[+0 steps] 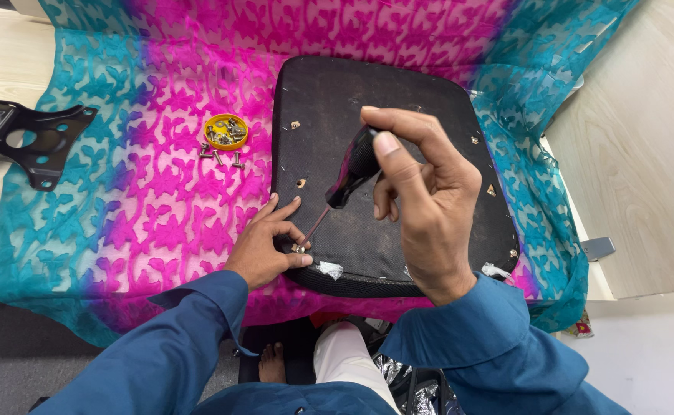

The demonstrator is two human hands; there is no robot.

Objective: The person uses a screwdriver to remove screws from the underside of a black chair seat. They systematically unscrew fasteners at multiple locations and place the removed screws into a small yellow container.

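Far out beyond my left hand a black metal bracket (pixel 26 138) lies on the desk (pixel 3 65), half on the edge of the pink and turquoise cloth (pixel 145 207). Nearer, up and away from that hand, I see a small yellow lid (pixel 226 131) full of screws, with a few loose bolts (pixel 221 156) just below it on the cloth.

My left hand (pixel 264 250) rests on the near left corner of the black seat pad (pixel 390 154), fingers pinched narrow around a small screw (pixel 300 247), steadying it against the pad. My right hand (pixel 425 196) is closed around the black handle of a screwdriver (pixel 344 184), thumb up along the grip.

What matters here is the slant of the tool: its long axis runs from the handle, just left of my right hand, down and leftward, so the thin shaft ends at the screw right at my left fingertips. The left hand is the one nearer the screw; the right hand sits above and to the right of it.
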